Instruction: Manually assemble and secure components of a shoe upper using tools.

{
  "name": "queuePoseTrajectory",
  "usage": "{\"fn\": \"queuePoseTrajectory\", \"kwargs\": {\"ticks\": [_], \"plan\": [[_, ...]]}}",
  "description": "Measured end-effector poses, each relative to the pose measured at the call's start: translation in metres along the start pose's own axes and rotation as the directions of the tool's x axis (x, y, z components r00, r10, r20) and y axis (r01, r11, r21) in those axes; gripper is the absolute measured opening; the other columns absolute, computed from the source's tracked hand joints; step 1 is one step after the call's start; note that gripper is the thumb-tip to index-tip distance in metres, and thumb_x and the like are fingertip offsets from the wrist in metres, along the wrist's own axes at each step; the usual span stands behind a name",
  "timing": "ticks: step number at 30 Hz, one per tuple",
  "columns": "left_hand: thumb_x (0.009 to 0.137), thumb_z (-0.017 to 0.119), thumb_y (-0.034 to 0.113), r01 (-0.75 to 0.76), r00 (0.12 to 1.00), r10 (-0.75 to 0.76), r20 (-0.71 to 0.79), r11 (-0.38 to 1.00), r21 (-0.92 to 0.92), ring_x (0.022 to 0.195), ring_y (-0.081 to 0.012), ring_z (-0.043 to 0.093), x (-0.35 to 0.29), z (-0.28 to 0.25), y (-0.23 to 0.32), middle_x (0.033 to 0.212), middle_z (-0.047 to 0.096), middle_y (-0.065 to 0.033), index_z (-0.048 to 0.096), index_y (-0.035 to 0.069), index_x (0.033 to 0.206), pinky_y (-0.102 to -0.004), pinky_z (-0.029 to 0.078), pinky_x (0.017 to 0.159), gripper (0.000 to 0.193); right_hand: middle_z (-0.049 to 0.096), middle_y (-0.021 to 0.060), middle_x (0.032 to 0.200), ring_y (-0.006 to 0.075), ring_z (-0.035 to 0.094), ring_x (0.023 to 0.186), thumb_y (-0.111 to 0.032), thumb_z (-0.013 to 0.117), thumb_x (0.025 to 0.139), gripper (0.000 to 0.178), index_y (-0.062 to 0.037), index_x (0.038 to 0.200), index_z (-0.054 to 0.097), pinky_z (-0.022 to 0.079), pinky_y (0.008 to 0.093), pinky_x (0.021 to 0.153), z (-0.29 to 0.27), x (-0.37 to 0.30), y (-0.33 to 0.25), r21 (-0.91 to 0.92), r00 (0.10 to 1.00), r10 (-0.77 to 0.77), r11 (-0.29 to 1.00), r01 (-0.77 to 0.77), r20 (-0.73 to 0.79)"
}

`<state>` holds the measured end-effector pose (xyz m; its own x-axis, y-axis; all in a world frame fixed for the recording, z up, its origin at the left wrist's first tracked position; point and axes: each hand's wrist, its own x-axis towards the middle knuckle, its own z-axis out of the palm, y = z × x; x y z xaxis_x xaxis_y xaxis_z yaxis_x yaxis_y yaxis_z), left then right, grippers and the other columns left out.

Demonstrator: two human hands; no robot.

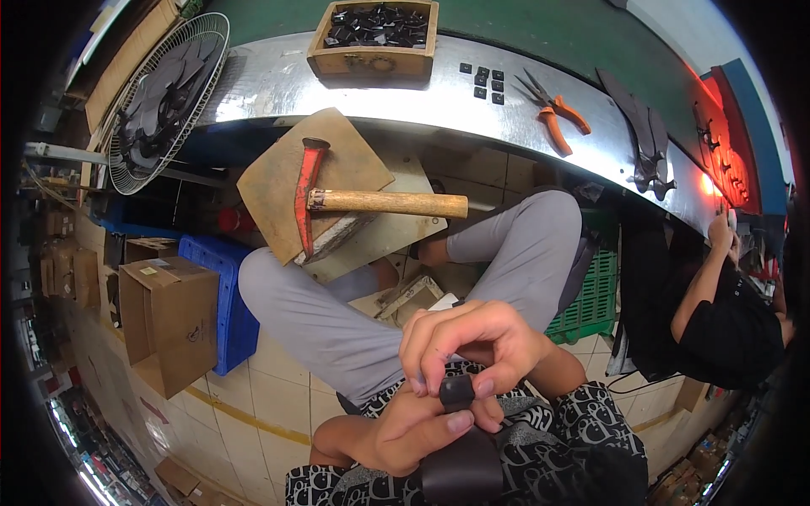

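Bodyward of the hammer [388,203]: left hand [415,432] closed about a dark strap [462,474], apparently flexible and smooth; small black piece [456,391], judged light, stiff, best gripped by its edges; right hand [488,339] holding it in a narrow pinch.

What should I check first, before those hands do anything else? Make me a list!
1. Small black piece pinched: ok, the right hand has finger and thumb on it.
2. Dark strap held: ok, the left hand has its thumb across it.
3. Piece straight on the strap: cannot tell, fingers cover part of it.
4. Hammer put down: ok, its head lies on the brown board.
5. Pliers shut: not ok, they lie open on the metal bench.
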<state>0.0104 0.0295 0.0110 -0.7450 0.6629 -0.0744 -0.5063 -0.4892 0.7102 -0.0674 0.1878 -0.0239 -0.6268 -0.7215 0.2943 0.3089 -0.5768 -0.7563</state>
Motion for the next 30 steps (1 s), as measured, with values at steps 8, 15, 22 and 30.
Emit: {"fn": "queuePoseTrajectory", "kwargs": {"ticks": [8, 15, 22, 30], "plan": [[0.089, 0.048, 0.026, 0.1, 0.99, -0.094, -0.103, 0.994, 0.054, 0.09, -0.0267, 0.061, 0.0004, 0.0061, 0.0052, 0.097, 0.064, -0.0216, 0.062, -0.009, 0.094, -0.0367, 0.047, 0.08, 0.038, 0.064, 0.0154, 0.093, 0.0265, 0.059, 0.088, -0.031, 0.065, 0.085, 0.037, 0.0049, 0.09, 0.065, 0.04, 0.0374, 0.082, 0.0029, -0.0004, -0.0001, -0.029, 1.0, -0.015, 0.999, 0.015, -0.013], [0.098, 0.039, 0.011, -0.033, 0.999, 0.032, 0.017, 0.995, 0.093, 0.105, -0.027, 0.058, -0.0027, -0.0014, -0.0004, 0.106, 0.062, -0.016, 0.061, -0.008, 0.102, -0.038, 0.043, 0.096, 0.029, 0.064, 0.017, 0.096, 0.0279, 0.058, 0.091, -0.03, 0.063, 0.086, 0.037, 0.0062, 0.094, 0.065, 0.041, 0.0382, 0.083, 0.0016, -0.0011, 0.0019, -0.008, 1.0, -0.015, 1.0, 0.015, 0.005], [0.098, 0.039, 0.011, -0.044, 0.998, 0.042, 0.036, 0.998, 0.04, 0.102, -0.026, 0.057, 0.0013, 0.0001, 0.0012, 0.104, 0.06, -0.0151, 0.06, -0.007, 0.1, -0.0375, 0.043, 0.094, 0.028, 0.061, 0.0202, 0.099, 0.029, 0.056, 0.095, -0.026, 0.061, 0.087, 0.035, 0.0077, 0.096, 0.064, 0.045, 0.0387, 0.084, 0.0022, -0.0024, -0.0015, 0.048, 1.0, 0.023, 0.999, -0.023, 0.008], [0.098, 0.039, 0.012, -0.051, 0.998, 0.049, 0.049, 0.998, 0.039, 0.1, -0.0259, 0.057, 0.002, -0.0013, 0.0019, 0.103, 0.059, -0.0156, 0.06, -0.007, 0.099, -0.0364, 0.044, 0.091, 0.028, 0.061, 0.0203, 0.1, 0.0287, 0.056, 0.095, -0.024, 0.061, 0.087, 0.033, 0.0075, 0.095, 0.065, 0.045, 0.0385, 0.084, 0.0027, -0.0023, -0.0015, 0.05, 1.0, 0.022, 0.999, -0.022, 0.002]]}}
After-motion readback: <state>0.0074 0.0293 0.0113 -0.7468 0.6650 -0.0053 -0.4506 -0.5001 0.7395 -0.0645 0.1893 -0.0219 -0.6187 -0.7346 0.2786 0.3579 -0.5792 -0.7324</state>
